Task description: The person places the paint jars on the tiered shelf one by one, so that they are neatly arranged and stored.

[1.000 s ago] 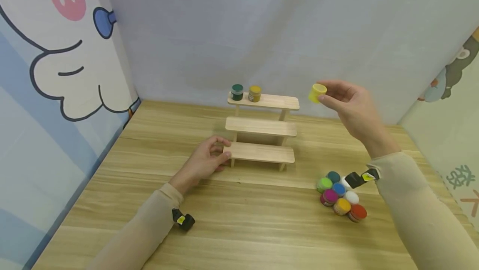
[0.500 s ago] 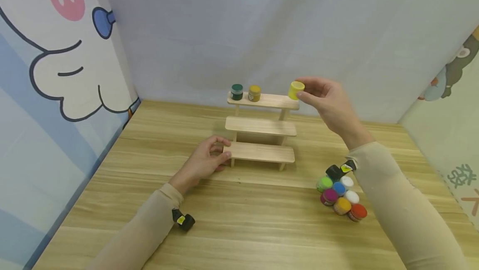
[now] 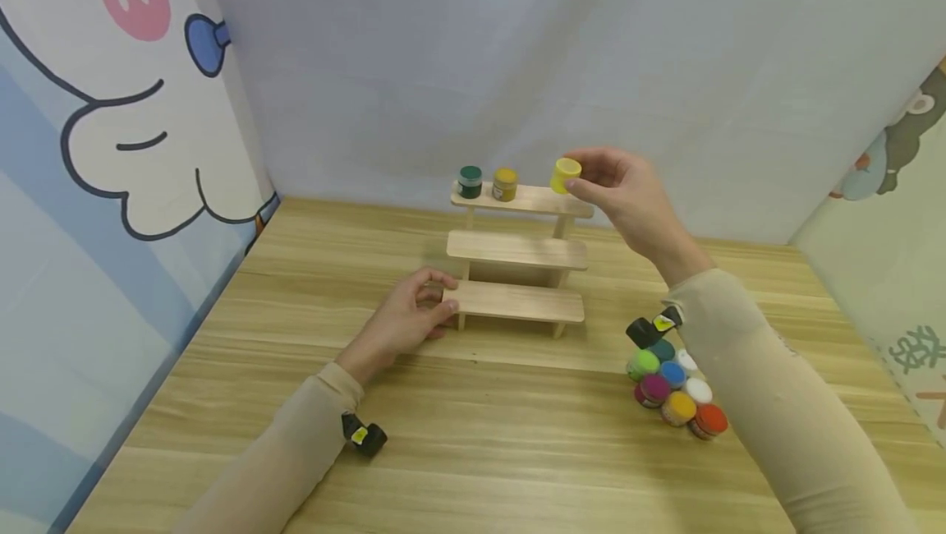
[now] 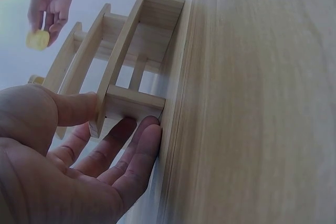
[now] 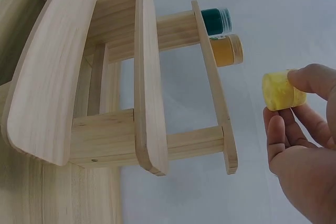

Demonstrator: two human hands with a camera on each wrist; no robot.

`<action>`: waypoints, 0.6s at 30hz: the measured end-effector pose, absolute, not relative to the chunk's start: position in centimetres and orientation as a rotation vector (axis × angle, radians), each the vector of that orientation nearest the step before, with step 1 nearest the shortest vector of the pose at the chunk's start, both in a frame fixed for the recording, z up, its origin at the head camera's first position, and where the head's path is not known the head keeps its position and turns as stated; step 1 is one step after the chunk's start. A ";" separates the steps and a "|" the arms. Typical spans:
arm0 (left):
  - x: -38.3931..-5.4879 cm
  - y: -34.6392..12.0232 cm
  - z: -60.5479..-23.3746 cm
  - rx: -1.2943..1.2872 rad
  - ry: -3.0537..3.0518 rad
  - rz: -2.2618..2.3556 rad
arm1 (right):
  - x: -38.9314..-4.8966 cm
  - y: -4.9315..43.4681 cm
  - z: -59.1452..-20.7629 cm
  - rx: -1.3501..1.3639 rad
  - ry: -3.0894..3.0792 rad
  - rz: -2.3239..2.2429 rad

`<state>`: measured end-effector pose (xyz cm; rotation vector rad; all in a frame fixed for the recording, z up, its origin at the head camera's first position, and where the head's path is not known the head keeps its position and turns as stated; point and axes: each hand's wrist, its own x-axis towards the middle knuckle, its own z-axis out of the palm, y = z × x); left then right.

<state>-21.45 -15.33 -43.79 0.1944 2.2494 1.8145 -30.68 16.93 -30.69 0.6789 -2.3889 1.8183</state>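
My right hand [image 3: 624,197] pinches a bright yellow paint jar [image 3: 565,177] between thumb and fingers. In the right wrist view this jar [image 5: 281,92] hangs apart from the top board of a three-tier wooden display stand [image 3: 517,250], near the board's right half. A dark green paint jar [image 3: 470,181] and an ochre-yellow paint jar [image 3: 505,184] stand side by side on the left of that board. My left hand [image 3: 405,314] holds the left end of the lowest board. In the left wrist view, its thumb lies on the board and its fingers [image 4: 142,156] reach beneath, by the support.
On the right of the wooden table [image 3: 473,452] stands a cluster of paint jars, among them a red jar [image 3: 709,421], a purple jar [image 3: 653,390] and a light green jar [image 3: 643,365]. A pale cloth wall [image 3: 414,66] rises behind the stand.
My right hand has carried the yellow paint jar leftward, from beyond the stand's right end to above its top board. The left hand has stayed in place on the lowest board.
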 end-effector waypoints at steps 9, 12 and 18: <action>-21.4 -15.3 -43.7 0.194 2.256 1.810 | -31.2 16.0 -31.0 0.656 -2.433 1.824; -21.4 -15.3 -43.8 0.189 2.252 1.813 | -31.4 15.8 -31.1 0.629 -2.450 1.830; -21.5 -15.4 -43.9 0.172 2.256 1.814 | -31.8 15.2 -31.5 0.580 -2.471 1.856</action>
